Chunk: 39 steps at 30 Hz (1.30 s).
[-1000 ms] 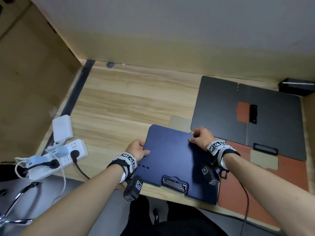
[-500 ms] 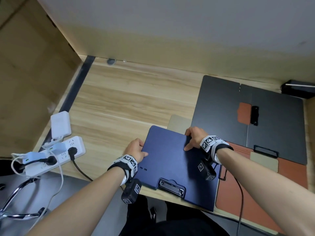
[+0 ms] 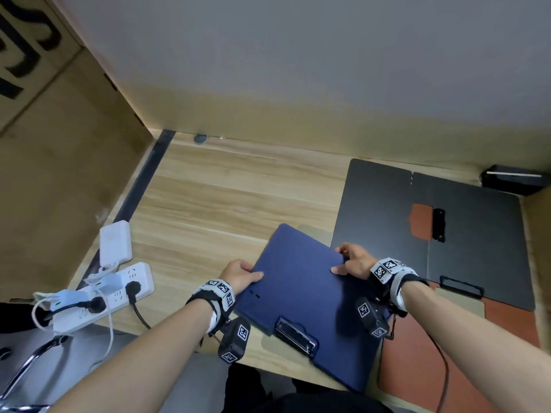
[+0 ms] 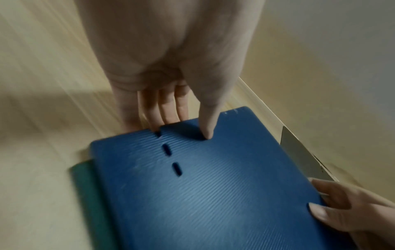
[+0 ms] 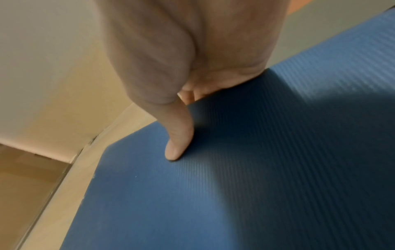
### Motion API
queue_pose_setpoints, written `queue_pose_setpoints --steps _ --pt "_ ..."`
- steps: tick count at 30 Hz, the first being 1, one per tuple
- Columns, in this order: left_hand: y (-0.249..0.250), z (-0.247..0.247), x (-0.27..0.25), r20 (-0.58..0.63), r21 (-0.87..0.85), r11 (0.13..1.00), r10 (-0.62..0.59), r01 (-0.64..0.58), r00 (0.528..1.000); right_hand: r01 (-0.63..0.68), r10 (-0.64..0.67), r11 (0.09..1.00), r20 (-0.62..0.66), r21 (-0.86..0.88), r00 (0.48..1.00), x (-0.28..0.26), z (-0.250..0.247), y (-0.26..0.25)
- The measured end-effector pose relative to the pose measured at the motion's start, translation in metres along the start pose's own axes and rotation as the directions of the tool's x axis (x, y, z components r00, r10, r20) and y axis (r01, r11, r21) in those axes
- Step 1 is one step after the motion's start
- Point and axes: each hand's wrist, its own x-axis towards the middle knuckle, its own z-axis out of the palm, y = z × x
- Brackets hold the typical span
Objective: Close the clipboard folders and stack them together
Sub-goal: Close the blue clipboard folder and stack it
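A closed blue clipboard folder [image 3: 301,293] lies near the desk's front edge, its black clip [image 3: 295,335] towards me. My left hand [image 3: 241,275] grips its left edge, thumb on top and fingers under [image 4: 169,118]. My right hand [image 3: 353,262] grips its far right corner, thumb [image 5: 177,143] pressed on the cover. A greenish folder [image 4: 89,194] peeks out beneath the blue folder [image 4: 213,194]. A black folder [image 3: 429,234] lies open at the back right. An orange folder [image 3: 417,368] lies open under both.
A white power strip [image 3: 101,299] with plugs and a white adapter [image 3: 115,242] sit at the desk's left edge. A black box [image 3: 512,179] stands at the far right by the wall. Bare wooden desk [image 3: 226,198] stretches behind the blue folder.
The blue folder has turned and shifted slightly; my right hand moved from lying on its cover to gripping its far right corner. My left hand stays on the left edge.
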Motion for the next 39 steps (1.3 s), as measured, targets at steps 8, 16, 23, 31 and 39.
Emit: queue_pose_setpoints --steps 8,16,23,31,39 --pt "0.048 -0.013 0.009 -0.149 0.063 0.997 0.061 -0.052 0.987 0.048 0.045 0.918 -0.223 0.395 0.974 -0.005 -0.04 0.007" --pt "0.086 0.045 -0.001 0.073 -0.218 0.966 0.162 -0.143 0.984 0.138 0.112 0.773 -0.346 0.62 0.931 0.002 -0.044 0.011" --pt "0.107 0.017 0.015 -0.049 -0.289 0.929 0.226 -0.231 0.973 0.272 -0.093 0.89 -0.438 0.366 0.894 0.005 -0.03 -0.017" --pt "0.093 -0.062 0.062 -0.023 -0.202 0.943 0.266 -0.265 0.964 0.304 -0.167 0.922 -0.462 0.239 0.871 0.047 0.007 -0.083" --pt "0.08 -0.15 0.119 -0.074 -0.135 0.949 0.277 -0.285 0.958 0.248 -0.027 0.871 -0.462 0.424 0.887 0.099 0.056 -0.168"
